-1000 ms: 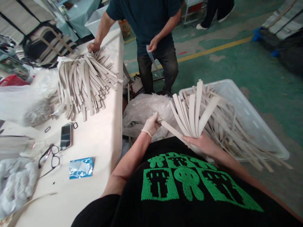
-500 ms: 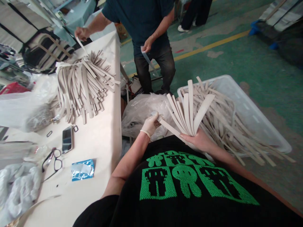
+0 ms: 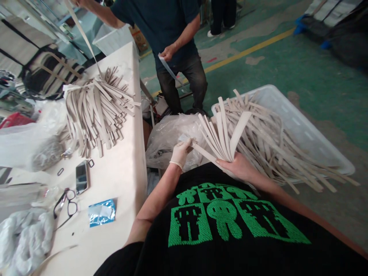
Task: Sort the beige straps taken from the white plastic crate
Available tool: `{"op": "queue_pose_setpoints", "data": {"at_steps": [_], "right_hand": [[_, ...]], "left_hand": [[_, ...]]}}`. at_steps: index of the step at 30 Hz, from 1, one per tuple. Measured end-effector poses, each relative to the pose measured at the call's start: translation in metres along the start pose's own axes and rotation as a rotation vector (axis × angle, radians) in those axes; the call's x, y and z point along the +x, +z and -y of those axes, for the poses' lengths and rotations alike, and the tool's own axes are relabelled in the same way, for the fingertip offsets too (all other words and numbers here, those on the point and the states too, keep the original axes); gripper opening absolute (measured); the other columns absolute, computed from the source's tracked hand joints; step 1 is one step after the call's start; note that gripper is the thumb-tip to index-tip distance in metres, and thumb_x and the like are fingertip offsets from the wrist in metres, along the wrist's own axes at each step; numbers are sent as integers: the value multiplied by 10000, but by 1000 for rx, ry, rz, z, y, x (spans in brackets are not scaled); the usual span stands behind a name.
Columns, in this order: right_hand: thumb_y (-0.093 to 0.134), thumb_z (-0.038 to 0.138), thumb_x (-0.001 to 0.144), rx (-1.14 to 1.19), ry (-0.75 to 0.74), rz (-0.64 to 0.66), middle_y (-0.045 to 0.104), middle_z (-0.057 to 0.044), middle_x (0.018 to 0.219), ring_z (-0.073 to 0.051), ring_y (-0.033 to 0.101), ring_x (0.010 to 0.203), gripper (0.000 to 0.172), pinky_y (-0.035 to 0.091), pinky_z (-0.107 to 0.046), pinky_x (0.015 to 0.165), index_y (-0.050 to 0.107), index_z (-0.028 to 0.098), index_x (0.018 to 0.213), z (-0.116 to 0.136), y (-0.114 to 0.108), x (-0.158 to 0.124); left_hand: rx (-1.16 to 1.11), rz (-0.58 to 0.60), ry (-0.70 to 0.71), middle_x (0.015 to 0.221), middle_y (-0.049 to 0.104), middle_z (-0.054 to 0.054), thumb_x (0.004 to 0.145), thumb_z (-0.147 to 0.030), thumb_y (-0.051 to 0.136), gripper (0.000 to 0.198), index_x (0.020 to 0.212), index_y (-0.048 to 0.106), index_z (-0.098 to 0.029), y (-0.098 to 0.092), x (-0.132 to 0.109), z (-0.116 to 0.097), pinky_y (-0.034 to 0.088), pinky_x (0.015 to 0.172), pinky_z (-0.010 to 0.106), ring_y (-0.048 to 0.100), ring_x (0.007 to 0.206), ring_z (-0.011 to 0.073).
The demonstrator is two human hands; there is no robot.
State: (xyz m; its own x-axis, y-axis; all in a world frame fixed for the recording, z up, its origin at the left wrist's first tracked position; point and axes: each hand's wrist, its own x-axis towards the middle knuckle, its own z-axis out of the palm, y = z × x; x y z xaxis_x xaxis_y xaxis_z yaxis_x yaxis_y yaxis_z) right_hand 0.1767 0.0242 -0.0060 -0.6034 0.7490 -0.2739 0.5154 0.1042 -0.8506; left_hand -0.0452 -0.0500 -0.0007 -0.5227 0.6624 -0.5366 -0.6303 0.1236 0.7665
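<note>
My right hand point(image 3: 240, 165) is closed around a fanned bundle of off-white fabric straps point(image 3: 221, 134) in front of my body. One strap point(image 3: 204, 152) slants from that bundle to my left hand point(image 3: 181, 150), which wears a pale glove and pinches its end. Some small pale thing shows at the left fingertips, too small to make out. Behind my left hand lies a clear plastic bag point(image 3: 169, 132). To the right, a white plastic bin point(image 3: 316, 134) holds many more straps point(image 3: 264, 138), several hanging over its near rim.
A pale table point(image 3: 126, 168) on the left bears a heap of straps point(image 3: 92, 111), a phone point(image 3: 82, 177), glasses point(image 3: 69, 203), a blue packet point(image 3: 102, 213) and plastic bags. Across from me a co-worker point(image 3: 155, 30) holds a strap over the heap.
My hands keep their grips, hardly moving against each other. The co-worker's raised hand has gone up, drawing a long strap higher from the heap. The view has shifted slightly.
</note>
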Motion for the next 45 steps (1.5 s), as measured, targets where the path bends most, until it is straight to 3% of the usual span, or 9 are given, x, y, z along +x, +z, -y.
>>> {"op": "queue_pose_setpoints", "data": {"at_steps": [11,14,20,25,29,32,38,42,45], "right_hand": [[736,314,808,175,-106,-45,802,-95,985,-298,764,978,238,613,-455,952,793,167,987,16,10,17],[728,319,817,241,-113,-24,799,-90,988,-296,756,984,240,599,-468,988,788,173,999,16,3,17],[716,283,821,229,-83,-33,799,-111,1071,-312,749,1016,245,593,-453,995,803,158,1013,7,-17,-17],[692,296,838,276,-32,-177,806,-104,1008,-323,754,1005,208,579,-469,1014,805,166,955,15,-14,-14],[716,314,812,365,-174,-214,787,-92,1151,-321,725,1117,270,540,-457,1082,798,186,1035,15,-19,-12],[733,316,782,356,-156,-216,796,-88,1117,-334,738,1080,277,578,-456,1027,802,201,1024,10,-19,-18],[683,362,805,368,-120,-294,806,-102,1019,-355,754,1016,278,592,-485,989,806,185,981,20,-21,-9],[694,355,788,386,-189,-215,807,-90,1012,-343,758,1011,244,598,-455,985,802,190,932,27,-21,-11],[699,325,768,396,-203,-245,806,-83,1027,-339,753,1021,224,596,-455,986,800,198,921,29,-14,-12]], "left_hand": [[73,153,-145,826,790,92,599,-411,961,381,768,756,-138,22,-10,29,571,978,431,758,958,294],[96,198,-130,835,791,94,644,-424,934,358,765,757,-137,28,-7,23,565,993,432,753,988,298],[109,118,-50,803,776,77,674,-411,918,353,807,762,-124,30,1,5,545,1002,390,760,968,257],[142,313,-126,825,784,79,602,-455,949,418,801,767,-136,53,-15,33,563,993,422,755,977,289],[191,391,-25,866,798,89,655,-494,913,408,825,788,-146,65,-16,20,541,1039,425,742,1072,313],[243,366,40,873,801,85,668,-499,901,396,823,790,-151,66,-13,8,537,1045,422,736,1093,313],[255,463,-17,919,804,74,698,-558,872,435,900,805,-179,71,-17,24,574,978,419,735,1060,311],[194,391,131,907,800,67,683,-544,879,430,904,806,-182,68,-14,7,544,1020,399,729,1087,292],[253,366,120,903,796,63,689,-559,868,426,885,798,-187,59,-16,7,541,1021,410,729,1066,287]]}}
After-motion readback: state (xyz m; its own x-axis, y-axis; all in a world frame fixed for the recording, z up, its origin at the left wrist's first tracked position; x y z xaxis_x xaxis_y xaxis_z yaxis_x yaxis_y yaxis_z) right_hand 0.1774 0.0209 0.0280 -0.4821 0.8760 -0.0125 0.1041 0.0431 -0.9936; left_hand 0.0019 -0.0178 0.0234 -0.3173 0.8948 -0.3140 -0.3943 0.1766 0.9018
